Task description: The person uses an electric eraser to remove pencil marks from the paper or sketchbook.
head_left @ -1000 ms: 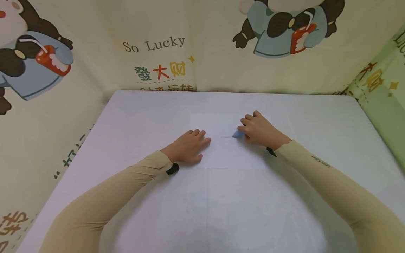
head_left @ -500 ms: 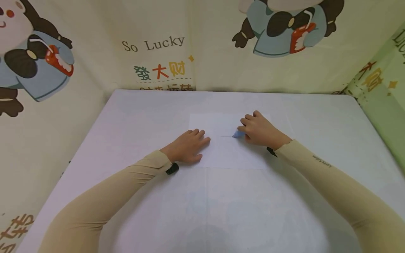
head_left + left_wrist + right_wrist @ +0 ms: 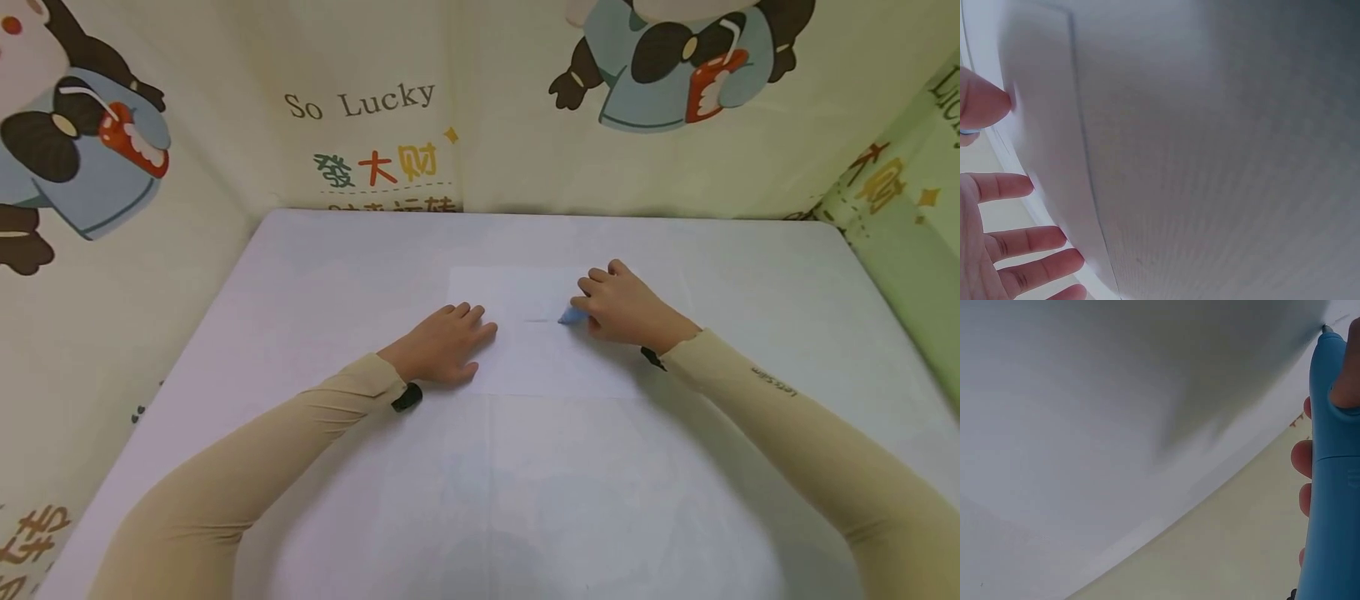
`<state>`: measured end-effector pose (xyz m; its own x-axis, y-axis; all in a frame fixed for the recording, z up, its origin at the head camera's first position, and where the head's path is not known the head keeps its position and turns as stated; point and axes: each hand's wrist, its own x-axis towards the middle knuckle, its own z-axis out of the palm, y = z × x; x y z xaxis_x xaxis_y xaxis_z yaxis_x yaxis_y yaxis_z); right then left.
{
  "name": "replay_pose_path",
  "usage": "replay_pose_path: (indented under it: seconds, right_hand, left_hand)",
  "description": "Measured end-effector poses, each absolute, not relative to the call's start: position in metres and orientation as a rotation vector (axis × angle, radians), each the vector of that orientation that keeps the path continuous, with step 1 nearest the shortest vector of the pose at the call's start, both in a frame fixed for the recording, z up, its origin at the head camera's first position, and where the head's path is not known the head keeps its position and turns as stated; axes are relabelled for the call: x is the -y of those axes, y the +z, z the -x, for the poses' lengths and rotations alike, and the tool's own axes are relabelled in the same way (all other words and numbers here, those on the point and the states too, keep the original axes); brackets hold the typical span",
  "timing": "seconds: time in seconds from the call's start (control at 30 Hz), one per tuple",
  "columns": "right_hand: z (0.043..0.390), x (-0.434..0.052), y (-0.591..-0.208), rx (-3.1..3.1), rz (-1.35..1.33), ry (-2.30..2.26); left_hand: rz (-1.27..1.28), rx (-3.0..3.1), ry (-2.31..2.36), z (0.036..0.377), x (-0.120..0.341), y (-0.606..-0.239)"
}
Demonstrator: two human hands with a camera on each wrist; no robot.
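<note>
A sheet of white paper (image 3: 517, 371) lies on the white table, bearing a short thin dark line (image 3: 536, 320). My left hand (image 3: 442, 343) rests on the sheet's left side with fingers spread; in the left wrist view its fingertips (image 3: 1071, 257) touch down at the paper (image 3: 1054, 137). With my right hand (image 3: 626, 307) I grip a thick blue pen (image 3: 576, 315), its tip pointing left and down at the paper, just right of the line. The right wrist view shows the pen (image 3: 1335, 506) large, thumb pressed on its side near the narrow metal tip.
The white table (image 3: 360, 517) carries a covering with a crease down the middle. Printed cream curtains (image 3: 510, 158) close off its back and both sides. A small black strap piece (image 3: 407, 397) shows at the left cuff.
My right hand has shifted slightly right with the pen, leaving its tip a little beyond the line's right end. The left hand stays in place on the paper.
</note>
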<state>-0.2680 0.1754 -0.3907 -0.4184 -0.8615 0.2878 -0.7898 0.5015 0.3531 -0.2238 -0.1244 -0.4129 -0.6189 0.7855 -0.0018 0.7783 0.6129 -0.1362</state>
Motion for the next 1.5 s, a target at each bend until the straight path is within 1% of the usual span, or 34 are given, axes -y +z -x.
replay_pose_path:
  seconds: [0.5,1.0,1.5]
  right_hand:
    - [0.276,-0.161,-0.393,2.273,-1.4,-0.205]
    - [0.271,-0.176,-0.387,2.328,-1.377,-0.238]
    - [0.274,-0.164,-0.388,2.327,-1.401,-0.21]
  left_hand:
    - [1.349,2.784,0.19,0.223,0.125,-0.409]
    - [1.339,2.797,0.199,0.221,0.123,-0.409]
    - [1.351,2.794,0.186,0.221,0.123,-0.405]
